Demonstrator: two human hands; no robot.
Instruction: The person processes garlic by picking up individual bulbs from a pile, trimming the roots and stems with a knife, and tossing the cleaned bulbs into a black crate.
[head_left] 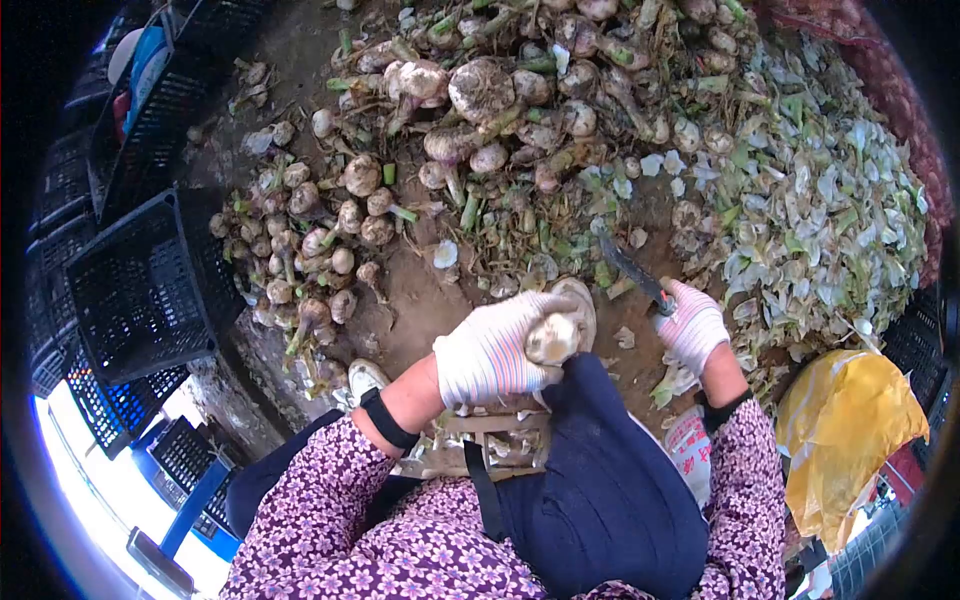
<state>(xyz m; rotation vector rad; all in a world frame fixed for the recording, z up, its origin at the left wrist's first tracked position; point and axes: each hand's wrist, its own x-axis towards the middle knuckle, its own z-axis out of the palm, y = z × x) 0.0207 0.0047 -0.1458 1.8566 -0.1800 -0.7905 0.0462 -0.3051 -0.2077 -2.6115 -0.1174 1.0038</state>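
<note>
Over brown earth (417, 298), right of a round whitish bulb (552, 340) gripped by the striped-gloved left hand (495, 350), a dark-bladed knife (634, 270) clasped by the right hand (692, 325) is best averted.

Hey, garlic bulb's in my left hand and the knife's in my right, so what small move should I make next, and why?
I'd probably turn the garlic bulb slightly to check its covered side: your left hand hides part of it, and the knife in your right hand is clear of it.
</note>
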